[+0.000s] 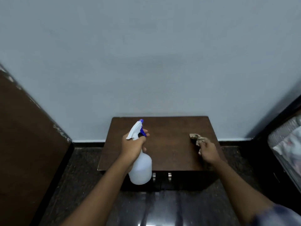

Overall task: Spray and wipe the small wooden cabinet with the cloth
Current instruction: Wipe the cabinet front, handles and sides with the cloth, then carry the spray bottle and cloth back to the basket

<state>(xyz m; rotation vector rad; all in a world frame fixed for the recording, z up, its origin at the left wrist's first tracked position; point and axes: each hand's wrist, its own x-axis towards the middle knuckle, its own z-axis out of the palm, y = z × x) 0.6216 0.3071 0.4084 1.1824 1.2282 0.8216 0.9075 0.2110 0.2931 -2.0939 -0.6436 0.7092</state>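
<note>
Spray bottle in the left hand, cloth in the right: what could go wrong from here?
1. The spray bottle in the left hand points toward the wall, so mist may land there, not on the cabinet.
2. The right hand holds the cloth bunched small, so wiping may miss edges.

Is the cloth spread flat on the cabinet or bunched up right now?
Bunched up. The cloth is a crumpled wad pinched in the right hand over the cabinet top; cannot tell whether it touches the wood.

The left hand (132, 145) covers the spray bottle (140, 170) at its neck; the bottle hides part of the cabinet (169, 144) and its shadowed front. The right hand (207, 151) covers the near end of the cloth (196, 137). Blurred patterned fabric (286, 144) at right is cut by the frame edge.
</note>
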